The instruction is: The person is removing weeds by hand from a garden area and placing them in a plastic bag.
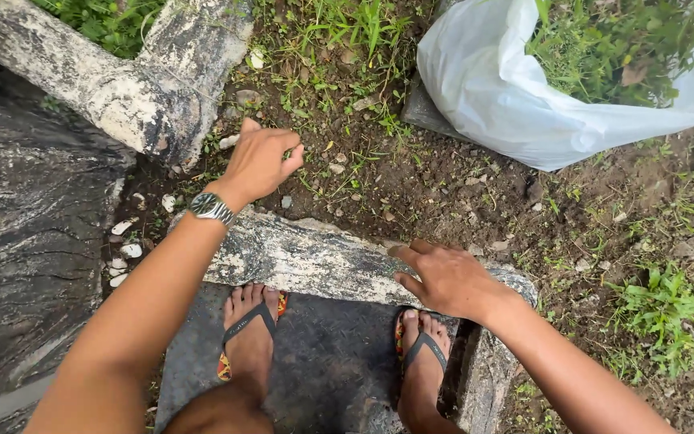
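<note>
My left hand [260, 161] reaches, grip loose and empty, over small weeds [315, 173] in the soil at upper centre. My right hand [443, 277] rests open on the curb [307, 257]. Next, I'd judge: pinch a weed low.

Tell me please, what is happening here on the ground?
A person crouches over a soil patch. The left hand reaches down to the soil, fingers curled near small weeds. The right hand rests on the stone curb. A white plastic bag holding green plants lies on the soil nearby.
</note>
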